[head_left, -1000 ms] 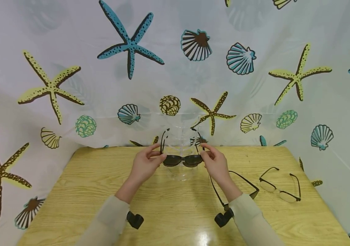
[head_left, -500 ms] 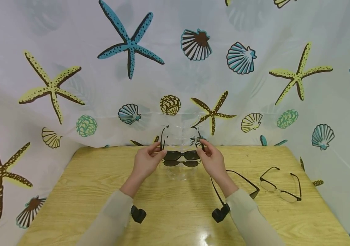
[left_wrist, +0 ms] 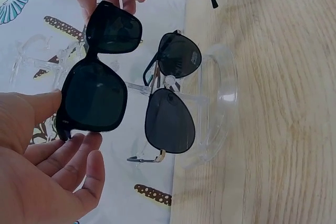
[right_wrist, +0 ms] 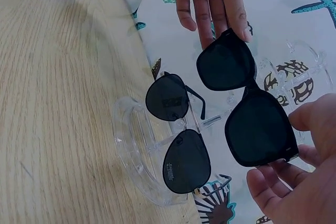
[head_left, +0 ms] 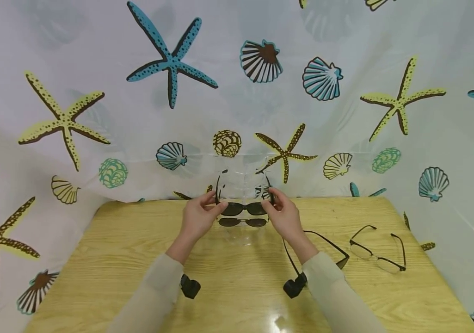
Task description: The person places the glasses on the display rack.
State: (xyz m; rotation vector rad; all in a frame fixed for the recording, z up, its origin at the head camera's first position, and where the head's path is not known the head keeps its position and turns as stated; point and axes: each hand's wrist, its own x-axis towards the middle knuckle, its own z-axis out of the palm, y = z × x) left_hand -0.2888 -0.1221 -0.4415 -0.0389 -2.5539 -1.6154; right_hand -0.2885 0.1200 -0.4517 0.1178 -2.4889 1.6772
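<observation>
Both hands hold one pair of thick-framed black sunglasses (head_left: pixel 233 209), lenses facing me and temples pointing back. My left hand (head_left: pixel 198 221) pinches its left hinge end between thumb and fingers. At the opposite end, my right hand (head_left: pixel 285 219) grips the hinge the same way. Below them, thin metal-framed aviator sunglasses (left_wrist: pixel 170 121) rest on a clear plastic display stand (left_wrist: pixel 228 87). A gap separates the two pairs in both wrist views. The black pair is in front of the stand's upper part; whether it touches the stand I cannot tell.
On the wooden table (head_left: pixel 137 259) to the right lie half-rim eyeglasses (head_left: pixel 388 264), temples unfolded. Nearer my right forearm are dark-framed glasses (head_left: pixel 342 262), partly hidden by that arm. A curtain (head_left: pixel 237 106) printed with shells and starfish hangs behind the table.
Both hands have raised the black sunglasses slightly. One second ago they overlapped the aviator sunglasses in the head view; now the aviators show fully below them.
</observation>
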